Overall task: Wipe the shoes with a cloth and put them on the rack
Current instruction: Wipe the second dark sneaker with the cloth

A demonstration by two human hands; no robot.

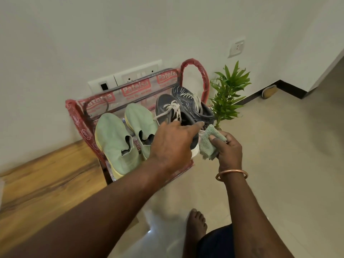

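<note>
- Task item: the near sneaker (166, 108), dark blue-grey with white laces, sits on the rack (202, 77) toward its 3 o'clock end.
- Long axis: heel at 5 o'clock, toe at 11 o'clock, with the toe toward the wall. A white sole edge shows below the heel.
- Left hand (173, 144): lies over the collar and heel of this sneaker, back of the hand up, index finger straight toward 2 o'clock. The other fingers are hidden, so whether they grip cannot be told.
- Right hand (230, 149): thumb and fingers are curled round a folded green cloth (208, 144).
- Key relation: the cloth is just beside the heel, at its 3 o'clock. The left hand is nearer the shoe. A wipe of the heel would likely need only a short travel toward 9 o'clock.
- Neighbours: the far sneaker (188, 100), same kind, lies alongside at 1 o'clock. Two pale green slip-on shoes (115, 142) occupy the 9 o'clock end.
- Progress: all four shoes are on the rack, so the task appears nearly complete.
</note>
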